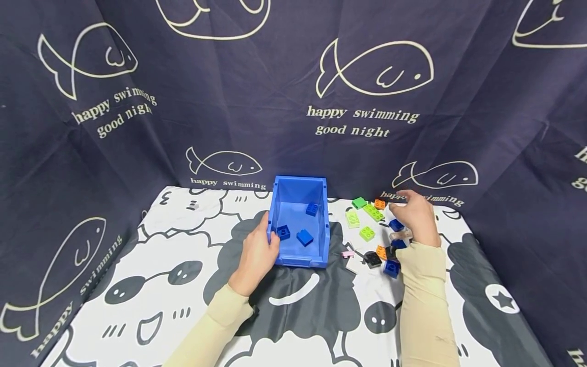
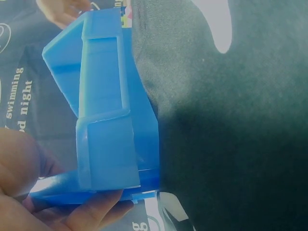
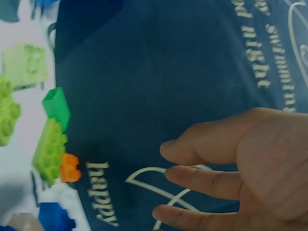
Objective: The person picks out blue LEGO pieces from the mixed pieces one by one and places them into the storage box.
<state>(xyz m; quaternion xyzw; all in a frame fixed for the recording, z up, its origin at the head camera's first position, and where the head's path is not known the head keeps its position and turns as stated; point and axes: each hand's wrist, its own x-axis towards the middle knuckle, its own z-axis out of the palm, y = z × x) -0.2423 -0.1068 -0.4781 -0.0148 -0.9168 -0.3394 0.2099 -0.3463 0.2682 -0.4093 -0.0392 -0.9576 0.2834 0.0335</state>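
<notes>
A blue plastic bin (image 1: 298, 260) stands on the cloth with three blue bricks in it: one at the back right (image 1: 312, 209), one by the left wall (image 1: 283, 233) and one near the middle (image 1: 304, 237). My left hand (image 1: 258, 251) grips the bin's left wall, thumb on one side and fingers on the other, as the left wrist view also shows. Over the right side of the scattered bricks hovers my right hand (image 1: 416, 216). Its thumb and fingers (image 3: 207, 183) are extended and apart, with nothing between them. An orange brick (image 3: 70, 167) and a long lime brick (image 3: 50, 151) lie nearby.
Right of the bin lie a green brick (image 1: 359, 203), a lime square brick (image 1: 367, 233), a black brick (image 1: 372, 259), a pink piece (image 1: 347, 254) and several blue ones (image 1: 391, 268). A dark fish-print curtain (image 1: 293, 102) rises behind the table cloth (image 1: 160, 255).
</notes>
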